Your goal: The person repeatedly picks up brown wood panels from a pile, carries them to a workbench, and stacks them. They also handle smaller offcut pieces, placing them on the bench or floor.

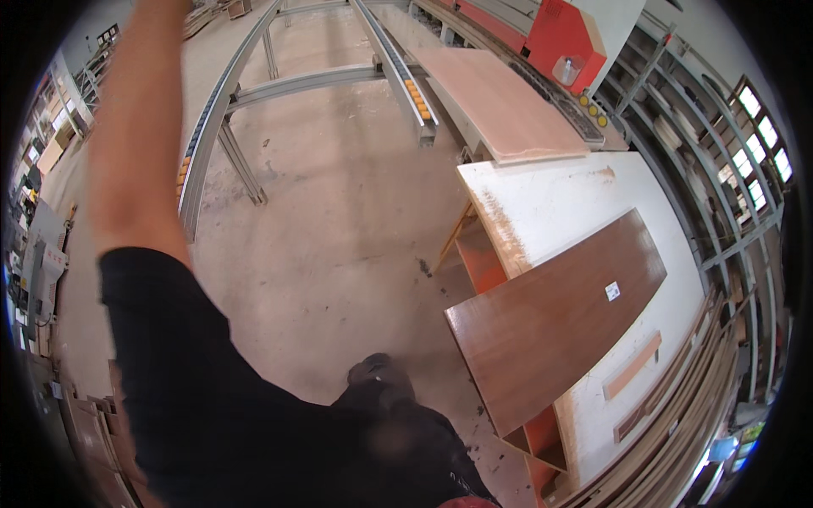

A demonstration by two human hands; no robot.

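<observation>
My bare left forearm (140,127) stretches up along the left side, out of a black sleeve (169,313). The upper edge of the picture cuts it off, so my left hand and anything in it are hidden. My right hand does not show either. To my right a brown wooden panel (542,322) with a small white label (612,291) lies at a slant on a white worktop (542,186). One end of the panel juts past the worktop's near-left edge. A thin wood strip (633,366) rests beside it.
Ahead stands a metal roller conveyor frame (305,85) with legs on the floor. Beyond the worktop are a pinkish board (508,102) and a red machine (563,38). Long wood strips (677,415) are stacked at the right, below grey metal racks (720,161). Brown panels (93,432) stand at lower left.
</observation>
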